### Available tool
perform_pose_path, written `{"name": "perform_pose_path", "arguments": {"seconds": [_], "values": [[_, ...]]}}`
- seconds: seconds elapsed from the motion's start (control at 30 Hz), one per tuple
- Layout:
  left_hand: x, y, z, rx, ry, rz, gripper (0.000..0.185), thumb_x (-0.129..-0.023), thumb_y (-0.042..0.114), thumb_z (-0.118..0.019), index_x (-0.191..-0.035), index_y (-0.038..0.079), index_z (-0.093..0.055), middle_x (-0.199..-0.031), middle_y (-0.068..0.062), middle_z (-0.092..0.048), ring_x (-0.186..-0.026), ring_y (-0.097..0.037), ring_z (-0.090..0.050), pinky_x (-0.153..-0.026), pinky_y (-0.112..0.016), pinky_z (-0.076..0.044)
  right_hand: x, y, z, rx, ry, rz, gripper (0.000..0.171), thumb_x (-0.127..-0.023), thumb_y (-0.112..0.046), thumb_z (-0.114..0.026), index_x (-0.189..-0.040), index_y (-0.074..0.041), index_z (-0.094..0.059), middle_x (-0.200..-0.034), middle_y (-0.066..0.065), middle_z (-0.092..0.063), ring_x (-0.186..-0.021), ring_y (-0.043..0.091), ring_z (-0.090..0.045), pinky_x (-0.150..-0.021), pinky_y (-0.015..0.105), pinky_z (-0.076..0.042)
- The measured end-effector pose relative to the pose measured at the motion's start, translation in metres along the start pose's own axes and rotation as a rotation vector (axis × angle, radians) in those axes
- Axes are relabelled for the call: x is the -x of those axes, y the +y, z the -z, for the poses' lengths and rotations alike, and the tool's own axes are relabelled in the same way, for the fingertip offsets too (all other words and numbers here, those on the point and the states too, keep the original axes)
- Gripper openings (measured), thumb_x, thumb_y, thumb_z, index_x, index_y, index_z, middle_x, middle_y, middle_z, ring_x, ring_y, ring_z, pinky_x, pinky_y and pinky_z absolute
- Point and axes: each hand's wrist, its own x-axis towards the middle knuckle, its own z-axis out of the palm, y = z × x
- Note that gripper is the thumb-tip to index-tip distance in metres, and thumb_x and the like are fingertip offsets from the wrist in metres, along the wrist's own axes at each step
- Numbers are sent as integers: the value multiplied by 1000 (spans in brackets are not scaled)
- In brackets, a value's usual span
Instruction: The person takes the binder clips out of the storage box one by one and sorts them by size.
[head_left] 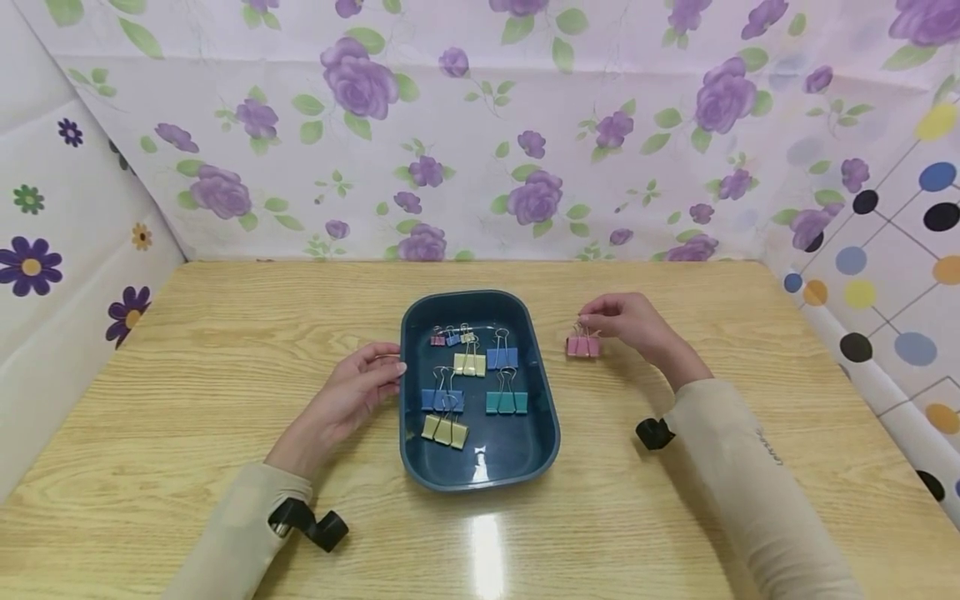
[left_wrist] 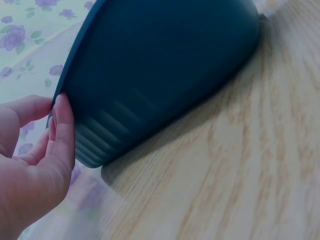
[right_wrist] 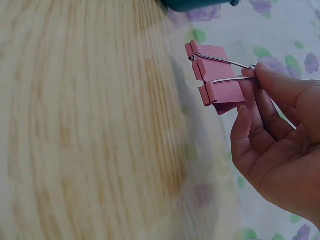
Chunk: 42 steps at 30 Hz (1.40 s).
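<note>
A dark blue tray (head_left: 540,450) sits mid-table and holds several binder clips: yellow (head_left: 445,430), blue (head_left: 442,399), teal (head_left: 507,402) and a few small ones at the far end. My left hand (head_left: 393,367) rests its fingertips on the tray's left rim. The left wrist view shows those fingertips (left_wrist: 64,117) against the tray's outer wall (left_wrist: 160,65). My right hand (head_left: 588,325) is right of the tray and pinches a pink binder clip (head_left: 582,346) by its wire handles. In the right wrist view, the pink clip (right_wrist: 217,80) hangs from the right hand (right_wrist: 252,75) close over the wood.
The wooden table (head_left: 225,375) is enclosed by floral sheets at the back (head_left: 480,150) and both sides. A tray corner (right_wrist: 200,4) shows at the top of the right wrist view. Bare wood lies left, right and in front of the tray.
</note>
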Motion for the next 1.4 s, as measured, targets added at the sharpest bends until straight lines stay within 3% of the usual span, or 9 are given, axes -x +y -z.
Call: {"name": "perform_pose_path", "arguments": {"seconds": [0.3, 0.47, 1.0, 1.4], "values": [[0, -1, 0, 4, 2, -7, 22, -95, -6, -52, -115, 0, -45, -93, -4, -58, -79, -11, -59, -71, -21, -51, 0, 2, 1, -39, -15, -14, 28, -96, -16, -63, -114, 5, -63, -107, 15, -64, -93, 24, -61, -87, 42, -51], [0, -2, -1, 16, 11, -1, 24, -94, -7, -52, -116, 0, -44, -95, -5, -58, -79, -12, -59, -72, -21, -52, -3, 6, 0, -41, -26, -14, 27, -96, -15, -62, -113, 5, -63, -105, 15, -65, -89, 22, -62, -81, 37, -53], [0, -1, 0, 20, 13, 5, 26, -95, -5, -54, -118, -2, -43, -98, -7, -58, -81, -12, -59, -73, -21, -52, -5, 7, 1, 12, -26, -31, 30, -96, -20, -62, -116, 2, -63, -109, 16, -65, -91, 25, -61, -75, 33, -53], [0, -2, 0, 6, 18, -2, 25, -95, -5, -53, -118, -2, -43, -96, -6, -58, -80, -12, -59, -72, -21, -52, -6, -2, 6, 102, 85, -2, 40, -96, -27, -62, -123, 2, -60, -120, 19, -60, -110, 30, -54, -90, 41, -47]]}}
